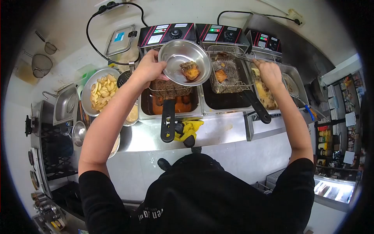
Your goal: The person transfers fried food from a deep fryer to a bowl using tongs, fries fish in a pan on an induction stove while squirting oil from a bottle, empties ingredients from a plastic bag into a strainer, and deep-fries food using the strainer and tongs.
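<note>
My left hand [151, 67] is closed on the rim of a steel bowl [174, 54], tilted above the left fryer. In the bowl lies a browned fried piece [190, 71]. My right hand [269, 73] grips metal tongs [244, 58] that point left into a wire fryer basket [230, 86]. Another fried piece [220, 75] rests in that basket, with darker bits near its far end beside the tong tips. Whether the tips touch anything is too small to tell. A second fryer basket [170, 90] sits partly hidden under the bowl.
A bowl of cut potatoes [103, 91] stands left of the fryers. Black basket handles [168, 121] stick out over the steel counter [136, 137], near a yellow and black cloth or glove [189, 130]. At right, a fryer [265, 91] holds frothy yellow oil; a strainer [290, 85] lies beyond.
</note>
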Demonstrator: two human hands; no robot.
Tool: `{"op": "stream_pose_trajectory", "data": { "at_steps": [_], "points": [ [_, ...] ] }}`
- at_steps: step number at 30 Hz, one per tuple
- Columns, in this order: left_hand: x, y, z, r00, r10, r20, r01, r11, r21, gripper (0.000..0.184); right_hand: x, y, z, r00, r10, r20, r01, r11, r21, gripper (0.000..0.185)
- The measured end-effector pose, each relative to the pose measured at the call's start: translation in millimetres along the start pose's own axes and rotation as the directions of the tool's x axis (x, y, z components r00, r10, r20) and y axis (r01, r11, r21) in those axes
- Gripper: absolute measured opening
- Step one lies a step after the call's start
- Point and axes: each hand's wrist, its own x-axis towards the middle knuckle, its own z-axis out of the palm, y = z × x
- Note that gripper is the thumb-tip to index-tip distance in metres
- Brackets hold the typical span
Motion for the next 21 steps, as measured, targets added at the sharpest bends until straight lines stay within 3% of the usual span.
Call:
{"op": "stream_pose_trajectory", "data": {
  "at_steps": [4, 7, 9, 13, 15, 17, 19, 21],
  "points": [
    [4, -4, -3, 0.999, 0.014, -0.041, -0.013, 0.999, 0.041, 0.039, -10, 4, -8, 0.997, -0.005, -0.081, 0.006, 1.0, 0.014, 0.044],
    [12, -12, -7, 0.997, 0.05, -0.061, -0.048, 0.999, 0.026, 0.04, -24, 4, -42, 0.991, 0.11, -0.077, -0.102, 0.99, 0.095, 0.042],
    [16, -16, -9, 0.995, 0.074, -0.07, -0.073, 0.997, 0.011, 0.04, -32, 12, -55, 0.975, 0.156, -0.156, -0.109, 0.957, 0.269, 0.039],
    [19, -17, -7, 0.993, 0.093, -0.076, -0.093, 0.996, 0.008, 0.041, -41, 20, -113, 0.974, 0.166, -0.153, -0.1, 0.926, 0.365, 0.037],
    [18, -14, -6, 0.985, 0.156, -0.077, -0.149, 0.984, 0.097, 0.04, -42, 24, -129, 0.988, 0.155, -0.005, -0.132, 0.858, 0.496, 0.038],
    [12, -9, -7, 0.976, 0.192, -0.099, -0.178, 0.975, 0.135, 0.041, -41, 15, -134, 0.985, 0.172, 0.012, -0.146, 0.796, 0.587, 0.034],
    [10, -6, -8, 0.968, 0.249, -0.042, -0.239, 0.957, 0.161, 0.042, -34, 4, -129, 0.986, 0.082, 0.148, -0.169, 0.545, 0.821, 0.036],
    [2, 1, -10, 0.975, 0.221, -0.004, -0.218, 0.966, 0.14, 0.042, -19, -11, -122, 0.99, 0.028, 0.136, -0.13, 0.529, 0.839, 0.036]
  ]
}}
